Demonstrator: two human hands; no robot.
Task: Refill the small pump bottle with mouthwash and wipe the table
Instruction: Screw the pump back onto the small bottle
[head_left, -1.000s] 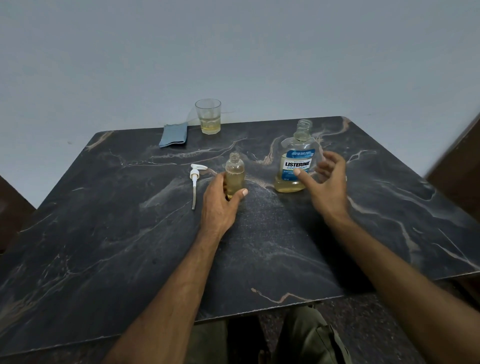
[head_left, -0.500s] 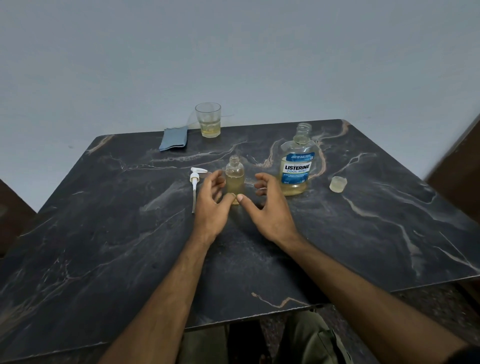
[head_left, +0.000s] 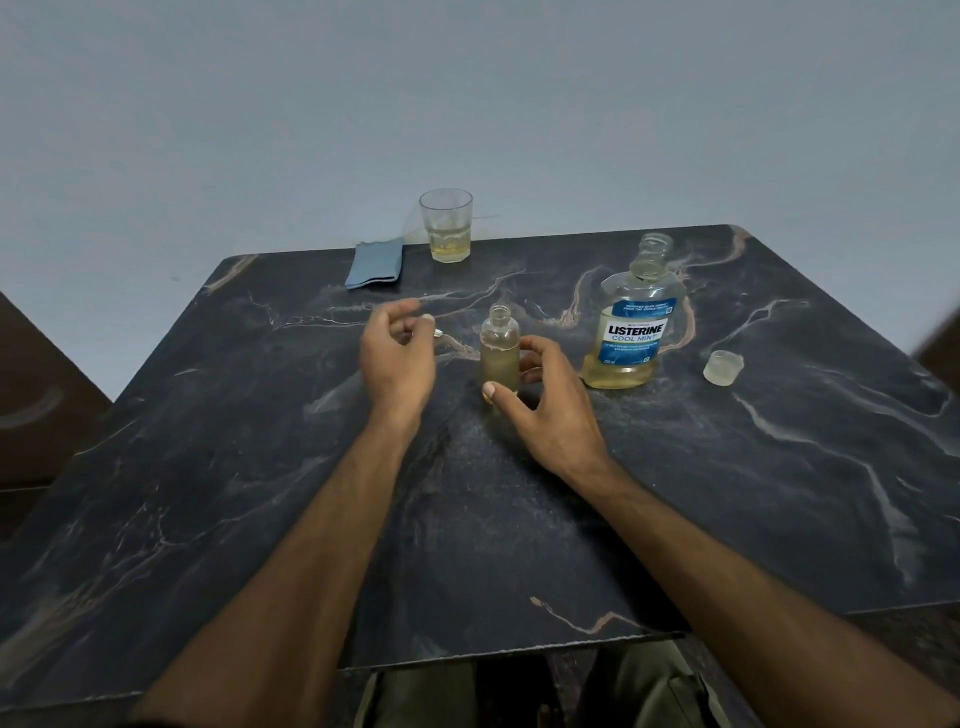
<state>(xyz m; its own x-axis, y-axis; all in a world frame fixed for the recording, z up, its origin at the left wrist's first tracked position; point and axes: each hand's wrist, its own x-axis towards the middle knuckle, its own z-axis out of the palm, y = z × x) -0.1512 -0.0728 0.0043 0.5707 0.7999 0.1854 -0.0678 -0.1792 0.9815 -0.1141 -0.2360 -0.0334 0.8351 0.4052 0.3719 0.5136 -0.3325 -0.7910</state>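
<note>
Dark marble table, refill apparently done.
Right hand curls round the filled small bottle; left hand fingers curl over the mostly hidden pump; capping and wiping remain.

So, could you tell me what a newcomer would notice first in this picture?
Probably the two hands at the middle of the dark marble table: the right hand curls round a small open bottle of yellowish liquid, while the left hand is curled just beside it. To the right stands an uncapped mouthwash bottle with its cap lying further right. At the far edge sit a glass and a folded blue cloth.
</note>
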